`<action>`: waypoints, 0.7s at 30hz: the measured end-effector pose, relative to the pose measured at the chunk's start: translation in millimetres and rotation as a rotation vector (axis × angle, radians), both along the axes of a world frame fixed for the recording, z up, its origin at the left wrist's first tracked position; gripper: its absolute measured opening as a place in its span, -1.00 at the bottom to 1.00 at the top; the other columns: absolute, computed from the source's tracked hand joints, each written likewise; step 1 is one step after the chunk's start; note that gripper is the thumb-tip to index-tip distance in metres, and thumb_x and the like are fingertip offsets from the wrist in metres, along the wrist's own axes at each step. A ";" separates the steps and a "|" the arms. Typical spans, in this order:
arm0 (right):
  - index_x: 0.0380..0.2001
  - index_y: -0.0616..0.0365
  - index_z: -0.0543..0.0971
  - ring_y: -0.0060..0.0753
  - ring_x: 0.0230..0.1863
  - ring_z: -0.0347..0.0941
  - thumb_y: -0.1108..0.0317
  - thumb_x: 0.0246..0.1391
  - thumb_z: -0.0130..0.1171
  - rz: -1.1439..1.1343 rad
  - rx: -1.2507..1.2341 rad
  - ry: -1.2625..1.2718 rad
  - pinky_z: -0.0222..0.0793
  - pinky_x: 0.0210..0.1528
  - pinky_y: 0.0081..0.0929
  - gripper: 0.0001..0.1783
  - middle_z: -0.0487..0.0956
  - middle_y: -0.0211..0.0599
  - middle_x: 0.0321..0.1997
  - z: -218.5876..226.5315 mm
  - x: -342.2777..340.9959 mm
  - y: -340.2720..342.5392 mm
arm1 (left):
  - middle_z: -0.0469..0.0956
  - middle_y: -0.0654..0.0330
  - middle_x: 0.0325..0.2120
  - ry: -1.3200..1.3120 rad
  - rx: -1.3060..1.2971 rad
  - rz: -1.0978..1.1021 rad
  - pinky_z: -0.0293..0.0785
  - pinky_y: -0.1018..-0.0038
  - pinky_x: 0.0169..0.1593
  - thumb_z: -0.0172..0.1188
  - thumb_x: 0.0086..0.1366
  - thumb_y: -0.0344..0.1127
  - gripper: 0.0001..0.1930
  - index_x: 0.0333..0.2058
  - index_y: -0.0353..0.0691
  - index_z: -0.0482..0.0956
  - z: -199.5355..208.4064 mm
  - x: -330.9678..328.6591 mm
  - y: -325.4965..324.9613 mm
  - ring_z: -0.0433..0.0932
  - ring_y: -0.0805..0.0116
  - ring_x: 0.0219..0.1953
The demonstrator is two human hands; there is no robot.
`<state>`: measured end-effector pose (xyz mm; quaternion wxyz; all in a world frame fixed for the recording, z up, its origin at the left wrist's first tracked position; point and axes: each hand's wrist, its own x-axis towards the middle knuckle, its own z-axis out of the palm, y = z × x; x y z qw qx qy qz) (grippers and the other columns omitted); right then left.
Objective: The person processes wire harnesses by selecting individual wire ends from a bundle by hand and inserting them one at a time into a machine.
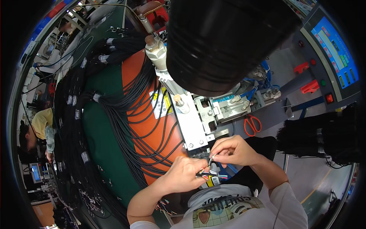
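My left hand (186, 173) is closed around the end of a black cable, and thin coloured wires (222, 176) fan out past its fingers. Just right of it, my right hand (237, 152) pinches a small light-coloured tip (212, 157) between thumb and fingertips; what exactly it is stays too small to make out. Both hands meet at the near end of a bench machine, below its white metal plate (191, 131). Many black cables (131, 139) run over the orange panel (139, 91) to the left of the plate.
A large black cylinder (225, 45) overhangs the machine. Orange-handled scissors (252, 125) lie to its right. A control screen (335, 51) stands far right, above a hanging black cable bundle (320, 135). Thick cable bundles (76, 114) cover the green surface (100, 131); another person (42, 124) sits far left.
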<state>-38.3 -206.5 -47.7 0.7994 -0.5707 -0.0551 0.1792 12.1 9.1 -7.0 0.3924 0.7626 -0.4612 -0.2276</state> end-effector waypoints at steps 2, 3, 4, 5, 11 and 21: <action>-0.43 0.31 0.58 -0.57 -0.57 0.50 0.57 -0.05 0.24 -0.099 -0.342 -0.252 0.32 -0.59 -0.68 -0.93 0.56 -0.23 -0.34 4.9 -3.0 7.7 | 0.44 0.18 -0.65 -0.140 0.002 0.010 0.32 0.45 -0.55 0.26 -0.06 -0.41 -0.84 -0.53 -0.22 0.42 -1.2 -9.6 -3.0 0.45 0.24 -0.64; -0.49 0.27 0.55 -0.53 -0.61 0.48 0.54 -0.09 0.26 -0.197 -0.683 -0.504 0.32 -0.61 -0.62 -0.93 0.54 -0.27 -0.40 7.5 -4.2 12.0 | 0.44 0.21 -0.64 -0.374 0.045 0.072 0.34 0.46 -0.54 0.27 -0.06 -0.40 -0.84 -0.50 -0.24 0.45 -1.0 -16.8 -5.3 0.43 0.28 -0.67; -0.49 0.27 0.55 -0.53 -0.61 0.48 0.54 -0.09 0.26 -0.199 -0.684 -0.502 0.32 -0.61 -0.62 -0.93 0.54 -0.27 -0.40 9.8 -4.4 14.7 | 0.44 0.24 -0.64 -0.609 0.088 0.135 0.35 0.47 -0.53 0.28 -0.05 -0.40 -0.83 -0.47 -0.25 0.48 -1.2 -22.0 -6.0 0.41 0.33 -0.69; -0.55 0.21 0.51 -0.44 -0.64 0.45 0.47 -0.11 0.24 -0.254 -0.893 -0.631 0.31 -0.63 -0.53 -0.90 0.49 -0.30 -0.45 12.0 -4.5 17.8 | 0.43 0.24 -0.56 -0.668 0.123 0.165 0.38 0.43 -0.48 0.29 -0.10 -0.41 -0.69 -0.30 -0.32 0.53 -2.0 -25.3 -4.1 0.42 0.35 -0.62; -0.52 0.17 0.49 -0.26 -0.65 0.43 0.42 -0.09 0.18 -0.278 -1.053 -0.678 0.32 -0.63 -0.36 -0.91 0.43 -0.30 -0.50 8.8 -8.3 21.9 | 0.38 0.13 -0.43 -0.519 0.077 0.164 0.39 0.37 -0.44 0.24 -0.25 -0.47 -0.38 -0.05 -0.40 0.50 -3.3 -20.8 1.0 0.45 0.25 -0.43; -0.47 0.19 0.50 -0.32 -0.61 0.45 0.41 -0.11 0.20 -0.314 -1.205 -0.781 0.34 -0.60 -0.42 -0.88 0.44 -0.31 -0.44 12.5 -11.7 26.9 | 0.31 0.18 -0.47 -0.580 0.154 0.090 0.38 0.41 -0.43 0.21 -0.14 -0.43 -0.42 -0.01 -0.40 0.49 4.3 -20.1 -5.1 0.39 0.27 -0.46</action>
